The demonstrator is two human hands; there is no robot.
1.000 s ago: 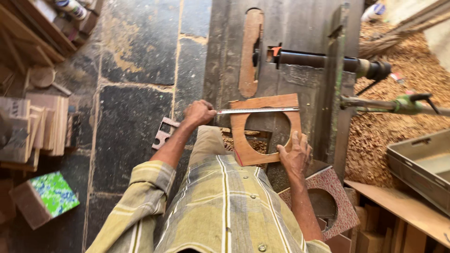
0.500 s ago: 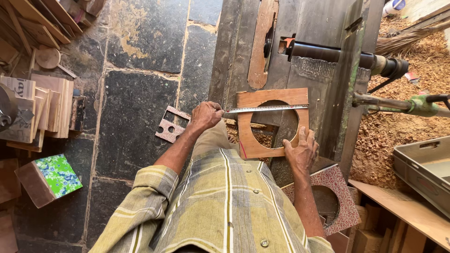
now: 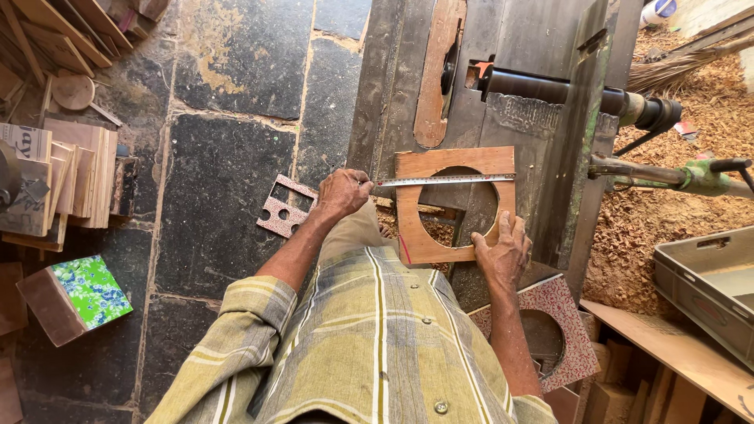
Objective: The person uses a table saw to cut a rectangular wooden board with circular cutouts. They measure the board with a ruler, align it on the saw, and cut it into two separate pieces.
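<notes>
Across the wooden board (image 3: pixel 455 161), left hand (image 3: pixel 342 192) pinches a steel ruler (image 3: pixel 444 180); right hand (image 3: pixel 503 251) presses flat, fingers spread.

To my far left, a flat printed board (image 3: pixel 23 145) with dark lettering on pale ground leans among stacked wood pieces (image 3: pixel 78 177); no screens.
</notes>
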